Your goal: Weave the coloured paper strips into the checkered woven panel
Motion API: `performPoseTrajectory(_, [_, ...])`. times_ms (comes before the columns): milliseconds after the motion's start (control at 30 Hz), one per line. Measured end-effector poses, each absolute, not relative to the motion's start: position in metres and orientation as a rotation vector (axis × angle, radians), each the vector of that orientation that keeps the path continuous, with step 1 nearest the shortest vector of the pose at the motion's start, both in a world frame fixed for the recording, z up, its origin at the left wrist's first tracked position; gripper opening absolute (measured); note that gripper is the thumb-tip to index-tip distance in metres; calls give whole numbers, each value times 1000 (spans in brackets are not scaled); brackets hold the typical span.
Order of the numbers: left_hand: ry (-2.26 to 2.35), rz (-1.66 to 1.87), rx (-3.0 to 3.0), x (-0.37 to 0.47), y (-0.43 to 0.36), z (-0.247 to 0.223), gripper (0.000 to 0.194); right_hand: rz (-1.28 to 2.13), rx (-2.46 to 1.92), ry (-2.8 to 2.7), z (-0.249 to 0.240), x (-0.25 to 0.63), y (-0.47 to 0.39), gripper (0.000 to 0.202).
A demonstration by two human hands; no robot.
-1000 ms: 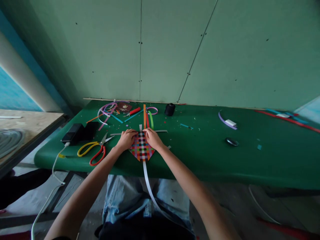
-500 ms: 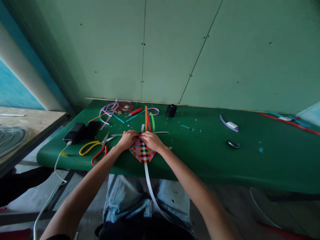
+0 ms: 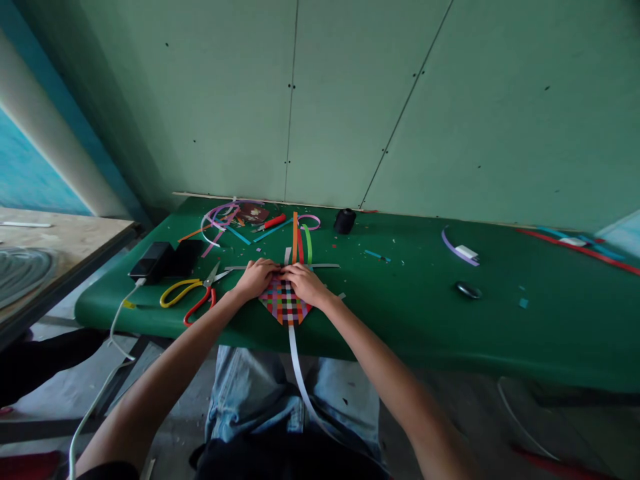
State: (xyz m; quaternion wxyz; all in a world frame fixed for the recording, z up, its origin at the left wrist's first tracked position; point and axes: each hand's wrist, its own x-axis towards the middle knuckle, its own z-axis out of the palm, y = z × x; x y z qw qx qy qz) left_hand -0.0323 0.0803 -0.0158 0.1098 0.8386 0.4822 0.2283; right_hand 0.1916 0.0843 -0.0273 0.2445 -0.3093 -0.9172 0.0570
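A multicoloured woven piece of flat strips (image 3: 287,305) lies on the green table near its front edge, pointed end toward me. My left hand (image 3: 259,277) and my right hand (image 3: 301,281) meet at its far edge, fingers closed and pressed down on the weave. Loose orange (image 3: 295,233) and green (image 3: 308,245) strip ends rise beyond my fingers, with a red one between them. A thin pale strip (image 3: 326,266) runs sideways under both hands. From the near point, a long white strip (image 3: 296,357) hangs over the edge onto my lap. My fingertips are partly hidden.
Yellow-and-red-handled scissors (image 3: 203,293) lie open left of my hands. Behind are a red-handled cutter (image 3: 273,222), purple strips (image 3: 217,217) and a black thread spool (image 3: 345,221). A black box (image 3: 151,261) with a white cable stands left; a dark oval object (image 3: 467,289) lies right.
The whole view has shifted slightly. Both hands stay at the far edge of the woven piece, with no clear change in their grip.
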Motion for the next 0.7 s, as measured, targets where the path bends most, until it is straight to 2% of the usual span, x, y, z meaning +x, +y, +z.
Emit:
performPoseTrajectory(200, [1436,649,2480,-31,78,-14,42,112,-813,-2558,-22,191,83,41])
performPoseTrajectory(433, [1445,636,2477,-31,78,-15,43,225,-849,-2468,-19,189,79,14])
performPoseTrajectory(700, [1443,620,2479,-32,78,-14,44,330,-915,-2382,-25,180,86,3])
